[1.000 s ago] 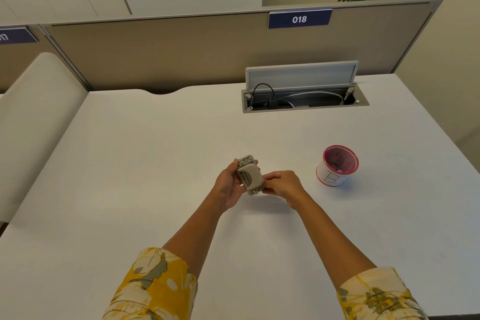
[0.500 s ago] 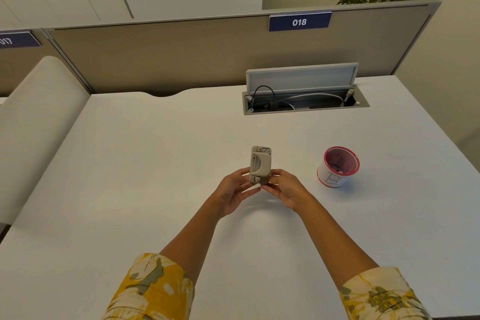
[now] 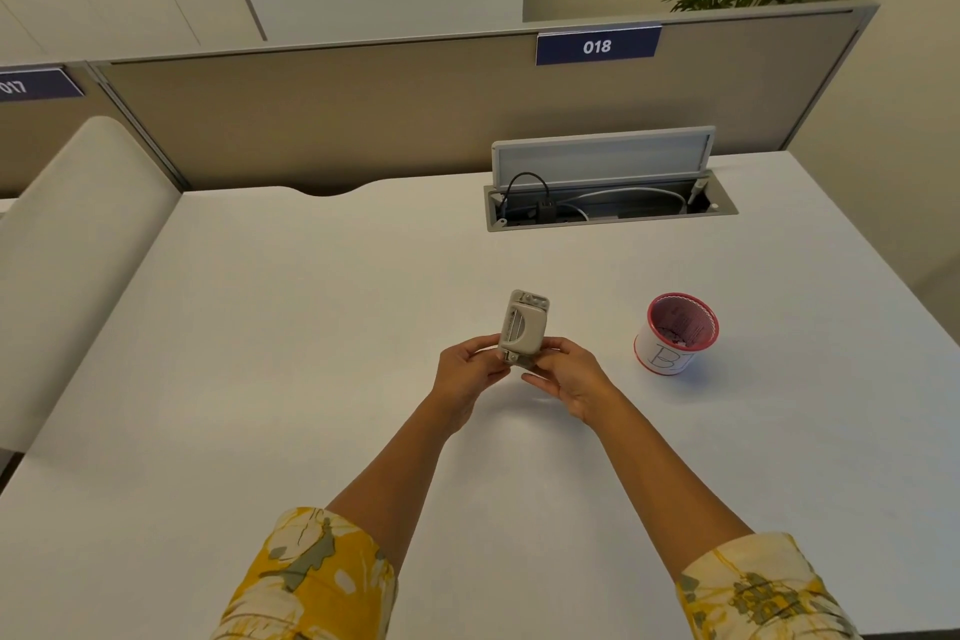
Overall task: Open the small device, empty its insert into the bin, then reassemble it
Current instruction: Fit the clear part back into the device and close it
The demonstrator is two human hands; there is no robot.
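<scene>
A small beige device (image 3: 523, 327) stands upright above the white desk, its curved face turned toward me. My left hand (image 3: 470, 372) pinches its lower left corner with fingertips. From the other side, my right hand (image 3: 569, 379) grips the lower right corner. The device's bottom end is hidden between my fingers. To the right on the desk stands the bin (image 3: 678, 333), a small white cup with a red rim, a letter B on its side and dark scraps inside.
An open cable hatch (image 3: 608, 203) with its lid raised and cords inside sits at the desk's far edge. A beige partition (image 3: 415, 120) closes the back. A padded seat back (image 3: 67, 244) stands at the left.
The device went from lying tilted in my left palm to standing upright, held by the fingertips of both hands. My hands have stayed in about the same place.
</scene>
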